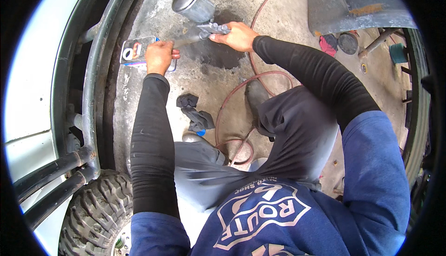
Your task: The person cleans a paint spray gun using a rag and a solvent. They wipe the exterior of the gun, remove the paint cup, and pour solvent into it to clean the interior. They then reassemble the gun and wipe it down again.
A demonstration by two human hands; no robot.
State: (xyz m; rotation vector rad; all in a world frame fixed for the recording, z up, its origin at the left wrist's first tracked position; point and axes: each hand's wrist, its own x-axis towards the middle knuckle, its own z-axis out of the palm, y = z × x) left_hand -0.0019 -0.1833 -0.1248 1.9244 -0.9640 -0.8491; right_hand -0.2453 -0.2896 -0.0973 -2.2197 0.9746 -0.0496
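Gripped in my right hand is a metal spray gun. Its grey cup tilts up and to the left, above the concrete. My left hand is closed, with its fingers curled over a flat-topped rectangular can. White and blue show on the can, along with a round pale ring on top. Whether the hand touches the can or pinches something small is hidden by the fingers. A blurred grey-brown streak runs between the gun's front and my left fingers.
A red hose loops across the floor between my boots. Dark crumpled cloth lies near my left foot. Left of me are a white vehicle's tubular side bar and knobbly tire. A grey metal panel is at the far right.
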